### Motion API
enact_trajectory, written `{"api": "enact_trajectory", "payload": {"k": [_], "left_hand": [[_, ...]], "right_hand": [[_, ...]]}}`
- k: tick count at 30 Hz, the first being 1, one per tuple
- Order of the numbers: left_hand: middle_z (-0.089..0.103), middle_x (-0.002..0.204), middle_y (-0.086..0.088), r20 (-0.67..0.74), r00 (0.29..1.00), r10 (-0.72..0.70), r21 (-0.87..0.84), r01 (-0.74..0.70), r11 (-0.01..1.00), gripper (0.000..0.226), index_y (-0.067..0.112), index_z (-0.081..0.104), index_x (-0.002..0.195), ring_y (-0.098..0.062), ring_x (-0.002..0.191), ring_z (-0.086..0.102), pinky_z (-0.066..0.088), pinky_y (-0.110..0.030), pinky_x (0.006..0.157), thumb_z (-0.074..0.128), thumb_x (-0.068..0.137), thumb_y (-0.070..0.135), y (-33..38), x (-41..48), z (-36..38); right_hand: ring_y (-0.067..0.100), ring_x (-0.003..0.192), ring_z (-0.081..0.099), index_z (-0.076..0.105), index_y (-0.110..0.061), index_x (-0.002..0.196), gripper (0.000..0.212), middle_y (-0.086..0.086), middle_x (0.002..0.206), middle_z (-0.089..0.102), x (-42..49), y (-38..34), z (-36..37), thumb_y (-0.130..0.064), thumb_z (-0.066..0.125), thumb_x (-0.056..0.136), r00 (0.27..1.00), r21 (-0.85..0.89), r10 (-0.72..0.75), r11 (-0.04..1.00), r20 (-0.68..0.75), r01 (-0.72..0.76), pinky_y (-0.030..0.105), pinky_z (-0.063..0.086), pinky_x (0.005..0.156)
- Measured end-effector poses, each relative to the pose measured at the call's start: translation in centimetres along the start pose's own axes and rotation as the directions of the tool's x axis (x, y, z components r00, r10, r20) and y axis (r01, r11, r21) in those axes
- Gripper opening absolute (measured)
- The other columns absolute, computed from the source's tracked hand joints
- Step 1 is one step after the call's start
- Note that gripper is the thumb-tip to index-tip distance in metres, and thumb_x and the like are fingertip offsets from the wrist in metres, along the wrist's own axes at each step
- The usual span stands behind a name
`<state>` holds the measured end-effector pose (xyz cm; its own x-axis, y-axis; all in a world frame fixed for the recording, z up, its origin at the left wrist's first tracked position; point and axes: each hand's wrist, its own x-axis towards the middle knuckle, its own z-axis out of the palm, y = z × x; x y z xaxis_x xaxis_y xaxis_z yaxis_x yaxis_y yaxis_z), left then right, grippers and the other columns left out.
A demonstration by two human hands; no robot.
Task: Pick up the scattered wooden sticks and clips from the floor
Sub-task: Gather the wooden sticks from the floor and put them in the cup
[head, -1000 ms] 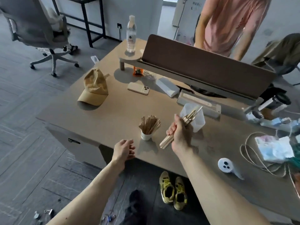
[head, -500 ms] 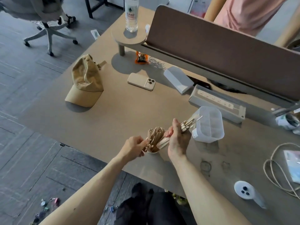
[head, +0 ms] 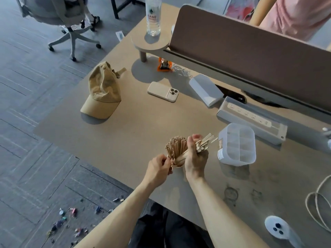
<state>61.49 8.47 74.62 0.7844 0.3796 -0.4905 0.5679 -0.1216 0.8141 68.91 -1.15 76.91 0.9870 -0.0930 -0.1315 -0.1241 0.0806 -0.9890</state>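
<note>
**Both hands busy at the stick cup**

The right hand (head: 195, 159) is closed around a bundle of wooden sticks (head: 203, 143), their flat ends fanning out past the thumb toward a clear divided organiser box (head: 236, 144) that stands just beside it. The left hand (head: 158, 169) is curled against the near side of a small cup (head: 179, 162) crammed with more upright sticks (head: 176, 145); its fingertips pinch at the sticks along the cup's edge, though how many they hold is hard to tell. The cup itself is mostly hidden behind both hands, only a sliver of its pale wall showing.

All this sits near the front edge of the table (head: 125, 136). Farther back lie a tan cap (head: 103, 92), a phone (head: 163, 91) face down and a power strip (head: 250, 116). A water bottle (head: 152, 17) stands on a small raised shelf, its top cut off by the frame.

Down on the floor (head: 26, 158), left of the person's forearm, small coloured clips (head: 71, 212) lie scattered, too tiny and blurred to count. A second person in a pink shirt (head: 293, 17) stands behind the brown divider, only partly in view.
</note>
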Motion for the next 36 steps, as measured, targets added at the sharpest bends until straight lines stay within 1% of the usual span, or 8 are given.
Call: {"api": "enact_trajectory", "payload": {"k": [7,10,12,15,19,26,33,36], "left_hand": [[0.068,0.062,-0.001,-0.033,0.999,-0.028,-0.005,0.027,1.000,0.024,0.014,0.054,0.069,-0.025,0.067,0.072,0.059,-0.050,0.072,0.052,0.093,0.018,0.1,0.0,0.4],[0.068,0.064,0.000,-0.027,0.999,-0.039,-0.028,0.039,0.999,0.023,0.012,0.054,0.072,-0.027,0.069,0.072,0.059,-0.049,0.074,0.052,0.094,0.017,0.2,-0.1,0.5],[0.069,0.068,-0.005,-0.031,0.998,-0.061,-0.055,0.059,0.997,0.023,0.011,0.053,0.074,-0.026,0.069,0.072,0.060,-0.048,0.074,0.052,0.096,0.018,0.2,-0.2,0.6],[0.072,0.074,-0.012,-0.035,0.997,-0.069,-0.067,0.066,0.996,0.023,0.008,0.055,0.077,-0.025,0.069,0.072,0.060,-0.047,0.073,0.054,0.096,0.021,0.2,-0.1,0.5],[0.073,0.079,-0.015,-0.034,0.996,-0.081,-0.066,0.079,0.995,0.024,0.000,0.058,0.085,-0.026,0.070,0.072,0.061,-0.045,0.073,0.053,0.096,0.020,0.0,-0.1,0.3],[0.074,0.077,-0.011,-0.030,0.996,-0.081,-0.063,0.079,0.995,0.020,0.002,0.058,0.086,-0.022,0.066,0.072,0.060,-0.042,0.072,0.051,0.096,0.018,-0.1,-0.1,0.4],[0.073,0.078,-0.013,-0.015,0.995,-0.095,-0.041,0.094,0.995,0.022,-0.004,0.057,0.089,-0.023,0.067,0.072,0.061,-0.044,0.073,0.048,0.096,0.015,-0.3,0.2,0.2],[0.073,0.078,-0.013,-0.018,0.995,-0.093,-0.032,0.093,0.995,0.022,-0.004,0.057,0.090,-0.022,0.066,0.072,0.061,-0.042,0.071,0.048,0.097,0.014,-0.5,0.3,0.0]], "right_hand": [[-0.002,0.089,0.061,0.044,-0.015,0.125,0.074,-0.009,0.107,0.057,0.3,1.3,-1.3,-0.063,0.065,0.074,0.986,-0.190,0.037,0.982,0.161,-0.006,0.019,0.046,0.083],[0.030,0.107,0.059,0.049,-0.050,0.113,0.044,0.016,0.122,0.053,0.4,2.7,-2.0,-0.074,0.057,0.077,0.941,-0.420,-0.030,0.890,0.336,0.178,0.045,0.048,0.095],[0.030,0.112,0.055,0.061,-0.033,0.101,0.043,0.015,0.129,0.043,0.3,2.9,-2.3,-0.069,0.061,0.077,0.908,-0.496,-0.056,0.823,0.414,0.277,0.049,0.048,0.095],[-0.003,0.108,0.051,0.061,-0.007,0.108,0.058,0.008,0.125,0.038,0.0,0.7,-2.5,-0.051,0.070,0.071,0.909,-0.422,-0.090,0.864,0.406,0.274,0.025,0.050,0.090],[0.012,0.110,0.052,0.056,-0.016,0.123,0.054,0.008,0.125,0.043,0.3,-0.2,-2.9,-0.045,0.066,0.078,0.876,-0.354,-0.218,0.852,0.430,0.386,0.015,0.044,0.091],[0.013,0.119,0.050,0.059,-0.017,0.132,0.041,0.001,0.138,0.043,1.1,0.7,-3.5,-0.033,0.045,0.097,0.775,-0.433,-0.307,0.688,0.552,0.582,0.037,0.051,0.093],[0.020,0.142,0.032,0.048,-0.018,0.142,0.054,-0.003,0.157,0.031,1.1,-1.1,-2.7,-0.043,0.029,0.099,0.654,-0.549,-0.118,0.445,0.747,0.708,0.050,0.036,0.107],[0.016,0.146,0.026,0.028,-0.019,0.152,0.055,0.002,0.159,0.028,1.3,-1.8,-3.1,-0.032,0.038,0.099,0.694,-0.526,-0.204,0.516,0.691,0.676,0.045,0.030,0.114]]}}
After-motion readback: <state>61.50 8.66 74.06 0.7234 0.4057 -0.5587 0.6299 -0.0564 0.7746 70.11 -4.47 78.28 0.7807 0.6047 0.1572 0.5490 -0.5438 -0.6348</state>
